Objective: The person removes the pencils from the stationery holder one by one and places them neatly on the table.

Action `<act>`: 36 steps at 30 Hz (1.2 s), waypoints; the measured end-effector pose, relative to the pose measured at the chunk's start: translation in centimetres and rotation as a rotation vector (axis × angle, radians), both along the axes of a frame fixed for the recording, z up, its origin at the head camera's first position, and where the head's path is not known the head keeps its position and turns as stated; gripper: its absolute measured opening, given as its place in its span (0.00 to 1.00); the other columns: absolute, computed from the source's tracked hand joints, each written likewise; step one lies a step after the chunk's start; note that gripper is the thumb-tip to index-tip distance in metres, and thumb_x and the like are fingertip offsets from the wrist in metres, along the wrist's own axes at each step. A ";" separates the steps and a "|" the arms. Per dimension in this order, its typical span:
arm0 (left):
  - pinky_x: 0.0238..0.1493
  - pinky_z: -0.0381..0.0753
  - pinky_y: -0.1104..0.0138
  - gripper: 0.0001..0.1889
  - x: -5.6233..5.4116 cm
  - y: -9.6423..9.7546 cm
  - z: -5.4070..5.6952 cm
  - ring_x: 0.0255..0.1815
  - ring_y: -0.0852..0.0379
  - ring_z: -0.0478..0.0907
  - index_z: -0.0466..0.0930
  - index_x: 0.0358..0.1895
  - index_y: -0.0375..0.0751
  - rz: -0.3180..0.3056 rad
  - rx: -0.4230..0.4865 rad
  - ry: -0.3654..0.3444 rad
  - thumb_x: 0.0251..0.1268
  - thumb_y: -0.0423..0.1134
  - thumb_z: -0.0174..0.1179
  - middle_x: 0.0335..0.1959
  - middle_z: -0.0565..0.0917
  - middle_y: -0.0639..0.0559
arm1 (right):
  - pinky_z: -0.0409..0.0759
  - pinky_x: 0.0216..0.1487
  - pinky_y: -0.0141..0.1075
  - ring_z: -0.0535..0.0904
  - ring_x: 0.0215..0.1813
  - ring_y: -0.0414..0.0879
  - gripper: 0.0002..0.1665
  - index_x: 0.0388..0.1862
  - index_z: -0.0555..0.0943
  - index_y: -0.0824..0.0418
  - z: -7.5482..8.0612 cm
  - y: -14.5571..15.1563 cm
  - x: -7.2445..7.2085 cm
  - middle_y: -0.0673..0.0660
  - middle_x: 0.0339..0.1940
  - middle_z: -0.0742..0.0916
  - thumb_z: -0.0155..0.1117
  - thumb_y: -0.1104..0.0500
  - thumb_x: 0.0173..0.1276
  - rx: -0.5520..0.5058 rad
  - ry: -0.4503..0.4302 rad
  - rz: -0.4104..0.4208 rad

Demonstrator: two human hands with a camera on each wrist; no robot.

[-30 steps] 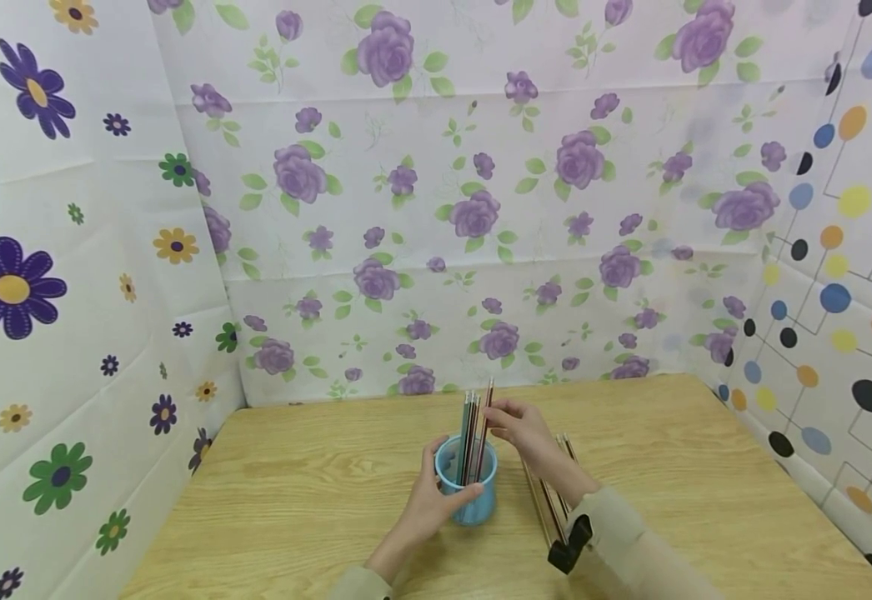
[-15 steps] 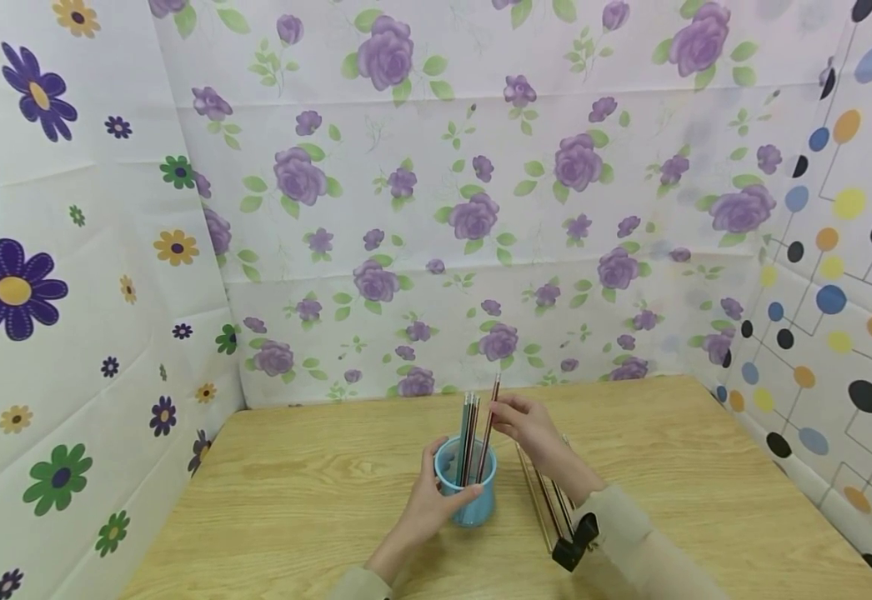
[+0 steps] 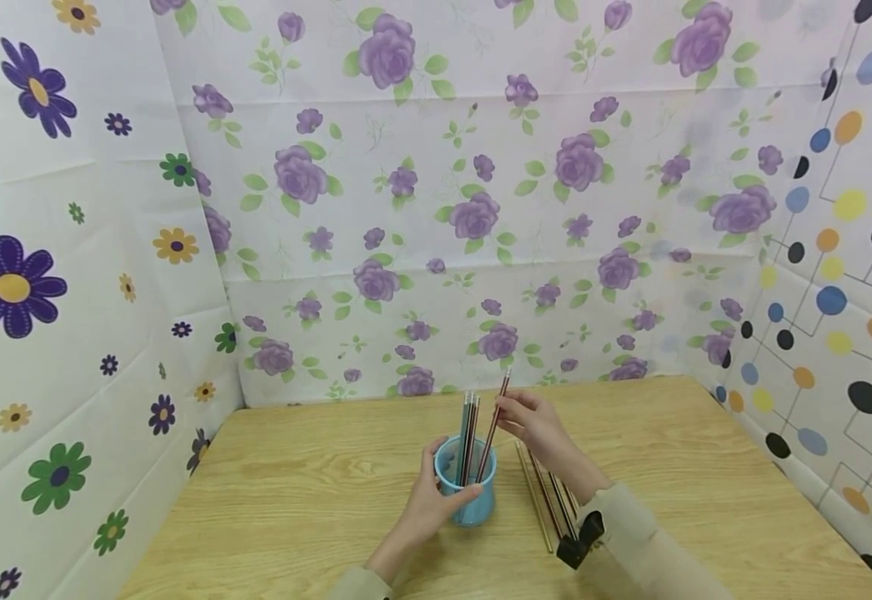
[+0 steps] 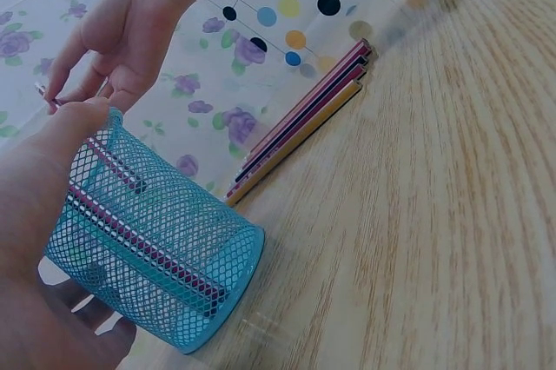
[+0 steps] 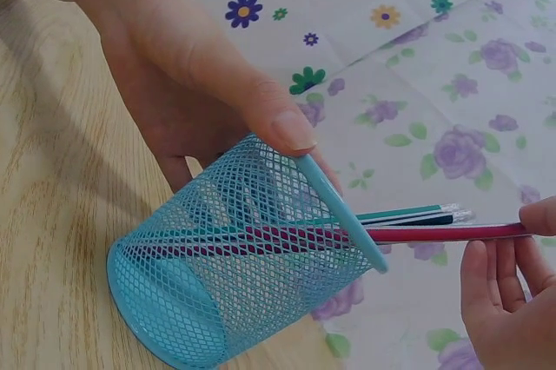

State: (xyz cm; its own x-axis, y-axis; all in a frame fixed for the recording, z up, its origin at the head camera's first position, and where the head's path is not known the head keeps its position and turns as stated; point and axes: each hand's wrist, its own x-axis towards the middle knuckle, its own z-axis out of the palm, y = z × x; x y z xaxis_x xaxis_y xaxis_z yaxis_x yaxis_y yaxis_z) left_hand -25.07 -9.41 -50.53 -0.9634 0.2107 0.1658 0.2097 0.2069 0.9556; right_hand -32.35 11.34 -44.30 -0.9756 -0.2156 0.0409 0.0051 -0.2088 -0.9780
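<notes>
Some pencils (image 3: 468, 433) are already stood in the cup (image 3: 477, 507) gripped by the left hand (image 3: 428, 502), a red pencil (image 5: 408, 234) is pinched partly inside by the right hand (image 3: 537, 423), and loose pencils (image 4: 300, 123) are left on the worktop (image 3: 316, 483).

The cup (image 5: 287, 279) is metal-looking mesh with a smooth, faintly glossy rim (image 5: 340, 205), the pencils (image 3: 469, 429) inside it smoothly painted, the table (image 3: 316, 475) beneath it wood-grained, and the curtain (image 3: 436, 208) behind it creased, matt and cloth-like.

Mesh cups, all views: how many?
1: a light-blue cylindrical mesh cup, in the left hand, beside slim red, black and gold pencils on the wood-grain table. Same cup in every view; no others visible.
</notes>
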 end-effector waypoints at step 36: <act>0.65 0.67 0.39 0.45 0.0 0.0 -0.2 0.70 0.35 0.63 0.48 0.74 0.51 -0.013 0.009 0.008 0.59 0.46 0.68 0.71 0.64 0.40 | 0.83 0.48 0.29 0.81 0.41 0.39 0.10 0.47 0.74 0.63 0.6 2.2 -0.6 0.48 0.36 0.83 0.55 0.57 0.75 -0.093 -0.037 -0.058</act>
